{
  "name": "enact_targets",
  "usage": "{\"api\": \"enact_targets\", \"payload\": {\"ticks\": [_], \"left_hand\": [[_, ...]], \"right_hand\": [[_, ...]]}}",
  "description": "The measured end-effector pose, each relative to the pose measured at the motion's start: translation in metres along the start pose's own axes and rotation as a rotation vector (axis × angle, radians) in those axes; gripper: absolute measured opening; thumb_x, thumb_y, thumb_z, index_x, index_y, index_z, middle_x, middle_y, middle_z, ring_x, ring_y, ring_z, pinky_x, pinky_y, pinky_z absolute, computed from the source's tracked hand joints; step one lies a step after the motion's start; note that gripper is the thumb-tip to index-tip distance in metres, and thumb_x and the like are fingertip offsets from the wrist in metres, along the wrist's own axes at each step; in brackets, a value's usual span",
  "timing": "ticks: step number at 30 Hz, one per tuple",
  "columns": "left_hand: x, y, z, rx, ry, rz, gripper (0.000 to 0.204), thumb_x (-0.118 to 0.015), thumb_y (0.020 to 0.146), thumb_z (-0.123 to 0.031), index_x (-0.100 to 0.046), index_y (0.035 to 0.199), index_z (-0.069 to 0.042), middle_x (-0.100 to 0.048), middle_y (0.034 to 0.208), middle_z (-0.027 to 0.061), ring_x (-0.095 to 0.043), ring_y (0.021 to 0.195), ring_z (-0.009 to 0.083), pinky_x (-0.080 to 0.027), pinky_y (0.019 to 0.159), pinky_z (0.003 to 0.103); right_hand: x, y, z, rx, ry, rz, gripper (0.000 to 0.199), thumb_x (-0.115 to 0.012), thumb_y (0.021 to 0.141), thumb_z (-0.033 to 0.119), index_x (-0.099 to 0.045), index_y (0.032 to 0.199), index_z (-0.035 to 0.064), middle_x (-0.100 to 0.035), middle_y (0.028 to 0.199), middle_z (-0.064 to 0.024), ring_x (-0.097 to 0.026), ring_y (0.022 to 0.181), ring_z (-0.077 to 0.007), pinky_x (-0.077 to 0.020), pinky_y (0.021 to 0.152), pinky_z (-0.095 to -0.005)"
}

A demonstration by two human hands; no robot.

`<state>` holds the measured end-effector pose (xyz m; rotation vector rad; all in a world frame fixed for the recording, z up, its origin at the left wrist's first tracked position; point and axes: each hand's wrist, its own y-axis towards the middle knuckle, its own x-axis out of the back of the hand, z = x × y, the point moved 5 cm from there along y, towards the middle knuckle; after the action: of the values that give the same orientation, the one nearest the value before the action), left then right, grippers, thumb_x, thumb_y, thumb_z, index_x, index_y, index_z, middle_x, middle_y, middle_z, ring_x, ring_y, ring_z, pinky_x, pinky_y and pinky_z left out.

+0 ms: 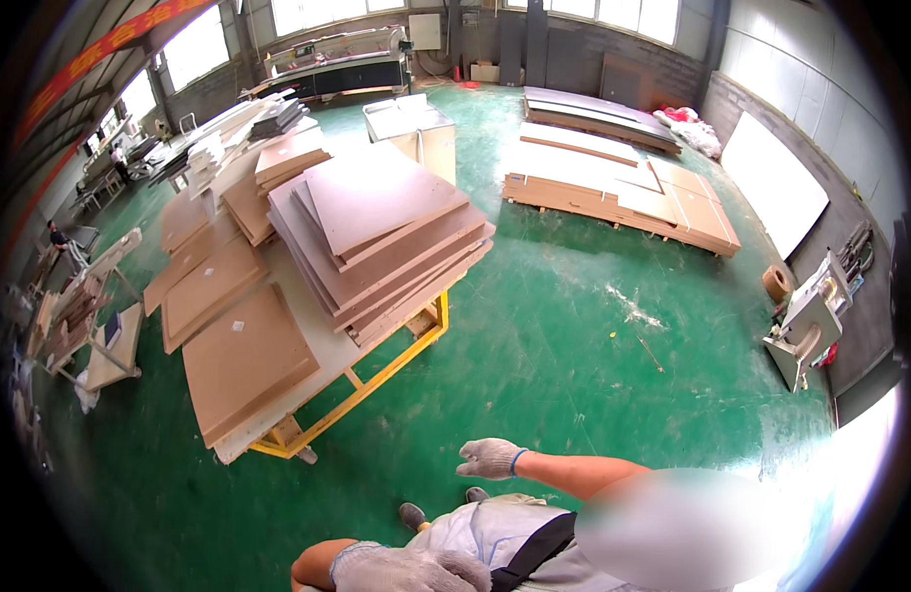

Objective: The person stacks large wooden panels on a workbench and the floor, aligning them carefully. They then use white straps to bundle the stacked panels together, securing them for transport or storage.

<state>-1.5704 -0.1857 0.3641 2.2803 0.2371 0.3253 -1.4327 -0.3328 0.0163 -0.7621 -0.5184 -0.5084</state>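
My right hand (491, 459), in a pale knitted glove with a blue cuff, reaches out over the green floor. Its fingers are slightly bent and apart, with nothing held. My left hand (401, 569), gloved alike, is low in front of my light-coloured clothing; the lower edge cuts it off, so its finger pose and contents are unclear. Nearest ahead stands a cart with a yellow frame (381, 380). On it lie a tall, uneven stack of brownish boards (386, 212) and flatter brown panels (248, 360). Neither hand touches them.
Ahead right, a low stack of large boards (613, 209) rests near the floor. A white sheet (774, 183) leans against the right wall, near a grey stand (805, 326) and tape roll (776, 284). Another cart (115, 347) is at left; a long machine (337, 69) stands far back.
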Motion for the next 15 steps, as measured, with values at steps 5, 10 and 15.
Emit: {"api": "enact_targets", "payload": {"ticks": [5,10,15], "left_hand": [[-0.012,0.010,-0.003,0.096,0.017,-0.054,0.050,-0.064,0.097,-0.060,-0.069,0.128,-0.020,-0.072,0.116,0.0023,-0.068,0.105,0.0231,-0.051,0.080,0.053],[0.007,-0.111,0.020,0.485,0.606,-0.695,0.072,-0.077,0.089,-0.056,-0.060,0.127,0.003,-0.068,0.123,0.0178,-0.064,0.116,0.0322,-0.045,0.105,0.050],[-0.095,-0.413,0.097,1.266,0.657,-1.557,0.042,-0.069,0.095,-0.024,-0.063,0.123,0.007,-0.072,0.112,0.0159,-0.069,0.103,0.0213,-0.054,0.094,0.034]], "right_hand": [[-0.031,0.002,-0.009,-0.019,-0.112,0.136,0.070,-0.063,0.092,0.054,-0.063,0.137,0.0008,-0.068,0.132,-0.0233,-0.064,0.123,-0.0403,-0.0500,0.106,-0.0459],[-0.062,0.036,-0.032,-0.076,-0.089,-0.009,0.068,-0.063,0.092,0.055,-0.064,0.136,0.0023,-0.068,0.132,-0.0236,-0.065,0.124,-0.0391,-0.0516,0.104,-0.0450],[-0.149,0.043,-0.166,-0.352,0.011,-0.046,0.061,-0.062,0.091,0.053,-0.072,0.122,0.0010,-0.069,0.125,-0.0285,-0.068,0.115,-0.0414,-0.0540,0.097,-0.0481]]}}
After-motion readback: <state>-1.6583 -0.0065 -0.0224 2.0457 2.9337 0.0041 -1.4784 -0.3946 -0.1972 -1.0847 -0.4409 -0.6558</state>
